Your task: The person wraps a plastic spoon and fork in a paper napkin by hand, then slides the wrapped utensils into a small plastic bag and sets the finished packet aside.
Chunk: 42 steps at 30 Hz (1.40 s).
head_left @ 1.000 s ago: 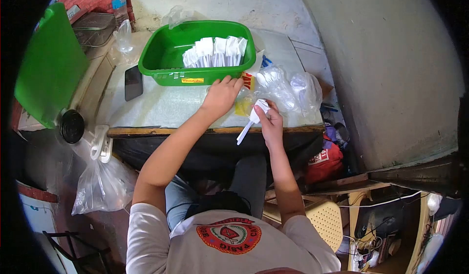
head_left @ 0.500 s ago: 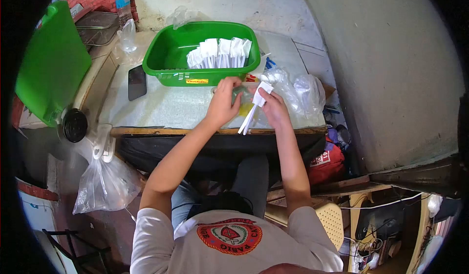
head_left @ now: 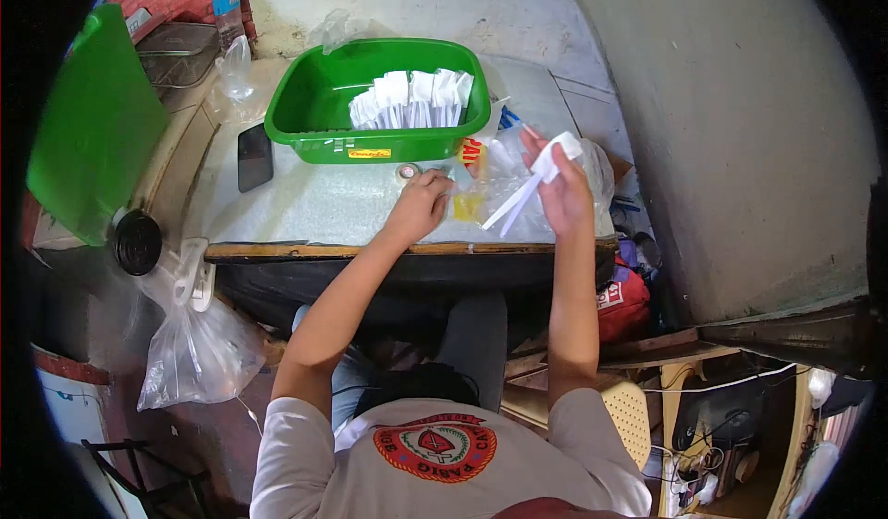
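1. Wrapped plastic cutlery (head_left: pixel 529 189) is being held in the right hand (head_left: pixel 562 195), above the right end of the table (head_left: pixel 305 206) and in front of the clear plastic bags (head_left: pixel 592 172).
2. Its long axis is running from the white napkin-wrapped head (head_left: pixel 558 154) at 1 o'clock down to the handle tips at 7 o'clock.
3. The right hand is gripping the wrapped end, fingers closing around it; the handles are projecting free below the hand.
4. The left hand (head_left: pixel 421 206) is resting on the table top, fingers curling down; whether it is pinching anything cannot be told.
5. From the left hand, the cutlery is lying toward 2 o'clock, near but apart; its handle tips are the closest part.
6. The green basin (head_left: pixel 305 117) is sitting at 11 o'clock from the right hand, holding a row of wrapped sets (head_left: pixel 412 98) standing head-up. The left hand is lying nearer the basin than the right.
7. A dark phone (head_left: pixel 252 156) is lying flat at the basin's left.
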Available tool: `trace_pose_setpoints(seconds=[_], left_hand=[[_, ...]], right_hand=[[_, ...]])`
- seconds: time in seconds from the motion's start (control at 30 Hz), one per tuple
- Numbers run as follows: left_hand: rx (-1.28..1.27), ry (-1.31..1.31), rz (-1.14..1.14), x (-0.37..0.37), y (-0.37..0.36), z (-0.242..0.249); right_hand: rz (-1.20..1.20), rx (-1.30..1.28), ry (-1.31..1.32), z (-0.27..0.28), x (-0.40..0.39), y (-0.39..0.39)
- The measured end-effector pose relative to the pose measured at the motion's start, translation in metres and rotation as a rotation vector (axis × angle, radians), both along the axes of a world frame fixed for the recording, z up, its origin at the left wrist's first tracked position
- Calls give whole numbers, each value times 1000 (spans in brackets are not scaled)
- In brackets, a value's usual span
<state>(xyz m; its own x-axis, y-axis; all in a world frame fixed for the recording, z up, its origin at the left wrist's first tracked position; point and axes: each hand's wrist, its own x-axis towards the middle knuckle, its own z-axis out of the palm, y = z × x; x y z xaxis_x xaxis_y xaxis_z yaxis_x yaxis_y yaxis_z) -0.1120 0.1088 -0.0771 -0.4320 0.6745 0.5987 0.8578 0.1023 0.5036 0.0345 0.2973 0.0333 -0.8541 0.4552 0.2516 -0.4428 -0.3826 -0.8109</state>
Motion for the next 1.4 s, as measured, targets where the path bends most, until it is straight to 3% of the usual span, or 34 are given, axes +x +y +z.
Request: trace_pose_setpoints(seconds=[0.17, 0.23, 0.33, 0.4, 0.47, 0.53, 0.63, 0.73, 0.8, 0.9, 0.93, 1.03, 1.1, 1.4], left_hand=[[-25, -4, -6, 3, -2, 2], [161, -168, -11, 18, -11, 29], [309, -123, -54, 55, -41, 76], [413, -520, -361, 85, -59, 77], [418, -740, -666, 110, -77, 79], [367, -1005, -603, 137, -83, 65], [316, -1115, -540, 153, -96, 44], [191, -967, -501, 156, -107, 35], [227, -990, -467, 159, -111, 37], [404, -1270, -464, 155, -120, 38], [361, -1135, -399, 152, -123, 42], [360, -1137, -367, 151, -125, 41], [465, -1304, -500, 149, -127, 31], [407, -1226, -404, 148, -126, 15]], right_hand=[[24, 47, 98, 32, 32, -25], [72, 101, 42, 32, 48, -36], [206, 147, -115, 33, 72, -64], [261, 155, -129, 23, 81, -75], [351, 98, -179, 10, 87, -85], [340, 87, -159, 3, 88, -96], [378, 32, -119, -23, 86, -101], [389, -122, -130, -36, 84, -112], [413, -159, -125, -35, 81, -122], [383, -118, -270, -37, 79, -134], [384, -123, -276, -38, 79, -136], [380, -149, -233, -36, 76, -143], [387, -164, -226, -45, 75, -143], [390, -214, -200, -48, 73, -145]])
